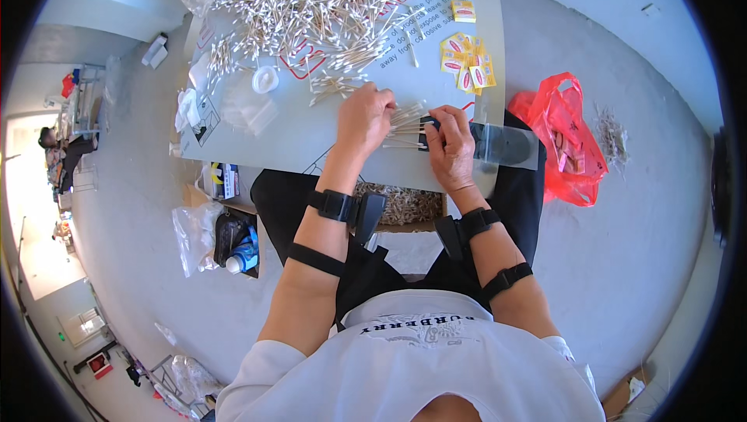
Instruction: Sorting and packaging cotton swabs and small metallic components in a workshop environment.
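A row of cotton swabs (406, 121) lies between my two hands, near the front edge of the metal-topped table (303, 145). My left hand (366, 116) is closed at the row's left end, its curled fingers on the swabs. At the other end my right hand (451, 145) is closed too, thumb and fingers bent around a small dark piece (427, 123) by the swab tips; what exactly it grips is partly hidden. A clear plastic strip over a dark patch (506, 146) reaches past the table's right edge. Beyond my left hand spreads a small group of loose swabs (334, 87).
A large heap of swabs (296, 9) covers the far table. Small yellow packets (467, 62) lie far right, a round white container (265, 79) left. A red plastic bag (564, 142) rests right of my leg; a box of swabs (405, 205) sits below the table edge.
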Demonstrator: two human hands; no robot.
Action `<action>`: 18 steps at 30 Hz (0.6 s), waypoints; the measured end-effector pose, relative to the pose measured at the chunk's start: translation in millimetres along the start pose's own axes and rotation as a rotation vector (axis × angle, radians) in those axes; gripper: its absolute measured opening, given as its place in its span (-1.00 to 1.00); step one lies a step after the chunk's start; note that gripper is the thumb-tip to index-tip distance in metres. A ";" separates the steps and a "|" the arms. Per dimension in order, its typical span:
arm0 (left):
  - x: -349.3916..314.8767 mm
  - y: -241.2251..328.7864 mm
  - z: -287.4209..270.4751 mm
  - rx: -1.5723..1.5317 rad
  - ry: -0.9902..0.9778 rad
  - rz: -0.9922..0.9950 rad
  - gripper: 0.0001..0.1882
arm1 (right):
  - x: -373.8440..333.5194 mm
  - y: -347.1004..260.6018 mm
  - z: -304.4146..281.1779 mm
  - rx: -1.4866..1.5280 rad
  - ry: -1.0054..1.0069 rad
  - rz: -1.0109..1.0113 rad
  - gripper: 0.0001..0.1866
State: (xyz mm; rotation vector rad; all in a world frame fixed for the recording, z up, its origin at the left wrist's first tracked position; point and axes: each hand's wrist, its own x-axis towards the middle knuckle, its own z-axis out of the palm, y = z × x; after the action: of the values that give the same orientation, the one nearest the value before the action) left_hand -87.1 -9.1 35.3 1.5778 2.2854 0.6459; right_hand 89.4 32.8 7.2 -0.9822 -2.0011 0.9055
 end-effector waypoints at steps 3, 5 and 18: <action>-15.2 -0.9 9.7 -0.052 0.147 0.162 -0.88 | -2.2 1.6 -2.4 0.135 0.077 0.130 -0.77; -24.2 -5.1 16.9 -0.103 0.347 0.229 -0.81 | -0.8 4.2 -2.0 0.148 0.121 0.097 -0.77; 4.2 -15.0 15.7 0.055 0.355 0.204 -0.62 | 19.6 -2.4 6.2 -0.225 -0.058 -0.141 -0.66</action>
State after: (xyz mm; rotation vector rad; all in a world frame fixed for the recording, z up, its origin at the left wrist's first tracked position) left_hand -93.2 -6.6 14.2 1.8673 2.4190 0.9926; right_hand 74.6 46.5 11.9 -0.9298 -2.2266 0.6489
